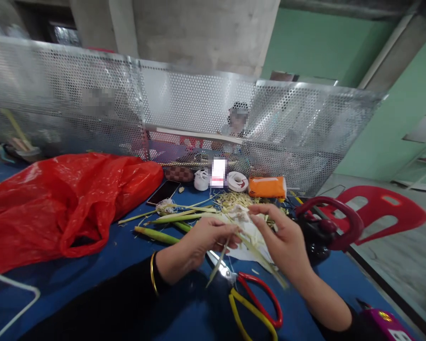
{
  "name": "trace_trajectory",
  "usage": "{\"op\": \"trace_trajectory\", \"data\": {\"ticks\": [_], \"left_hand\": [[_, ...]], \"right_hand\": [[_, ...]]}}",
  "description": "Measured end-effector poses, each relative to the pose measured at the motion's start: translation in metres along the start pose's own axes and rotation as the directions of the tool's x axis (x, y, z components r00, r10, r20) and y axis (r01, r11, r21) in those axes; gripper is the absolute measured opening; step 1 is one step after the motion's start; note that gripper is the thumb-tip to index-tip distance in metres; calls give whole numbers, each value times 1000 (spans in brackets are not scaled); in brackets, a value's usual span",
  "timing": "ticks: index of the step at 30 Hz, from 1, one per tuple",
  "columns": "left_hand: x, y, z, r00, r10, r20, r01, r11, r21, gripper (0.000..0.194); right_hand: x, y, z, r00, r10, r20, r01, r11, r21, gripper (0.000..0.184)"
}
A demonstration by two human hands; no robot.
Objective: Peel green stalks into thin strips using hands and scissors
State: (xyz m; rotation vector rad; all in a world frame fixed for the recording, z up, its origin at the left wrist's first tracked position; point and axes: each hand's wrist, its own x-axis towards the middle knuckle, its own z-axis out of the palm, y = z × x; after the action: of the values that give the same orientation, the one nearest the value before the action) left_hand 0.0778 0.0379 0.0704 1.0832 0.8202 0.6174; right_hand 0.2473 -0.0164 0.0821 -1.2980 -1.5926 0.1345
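My left hand (pixel 206 239), with a gold bangle at its wrist, pinches a narrow pale-green plant strip (pixel 219 263) whose end hangs down. My right hand (pixel 282 232) hovers just right of it, thumb and forefinger apart. Another pale strip (pixel 257 253) runs from the left fingertips down below the right hand. Under the hands lies a white sheet (pixel 246 255), partly hidden. Scissors with one red and one yellow handle (pixel 262 296) lie in front, blades pointing toward the left hand. Green stalks (pixel 156 234) rest left of the hands, beside a small tangle of white string (pixel 165 206).
A red plastic bag (pixel 81 199) covers the table's left side. Behind the hands are plant scraps (pixel 230 201), a dark phone (pixel 164 192), a lit screen (pixel 218 172), a white tape roll (pixel 237 181) and an orange packet (pixel 267 187). A black-and-red kettle-like item (pixel 321 232) stands right.
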Motion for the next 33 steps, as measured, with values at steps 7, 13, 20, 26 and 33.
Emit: {"op": "trace_trajectory", "data": {"ticks": [7, 13, 20, 26, 33], "left_hand": [[-40, -12, -10, 987, 83, -138, -118, 955, -273, 23], [-64, -43, -2, 971, 143, -190, -202, 917, -344, 26], [-64, -53, -1, 959, 226, -168, -269, 914, -303, 16], [-66, -53, -1, 956, 219, -197, -266, 927, -262, 12], [-64, -52, -1, 955, 227, -192, -271, 930, -247, 7]], "right_hand": [[-50, -30, -1, 981, -170, -96, 163, 984, -77, 10], [-92, -35, 47, 977, 100, 187, -119, 988, 93, 10], [-96, -32, 63, 961, 226, 162, -269, 904, 332, 18], [-102, -29, 59, 966, 123, 226, -178, 954, 242, 15], [-102, -34, 54, 959, 103, 265, -161, 965, 208, 19]]}}
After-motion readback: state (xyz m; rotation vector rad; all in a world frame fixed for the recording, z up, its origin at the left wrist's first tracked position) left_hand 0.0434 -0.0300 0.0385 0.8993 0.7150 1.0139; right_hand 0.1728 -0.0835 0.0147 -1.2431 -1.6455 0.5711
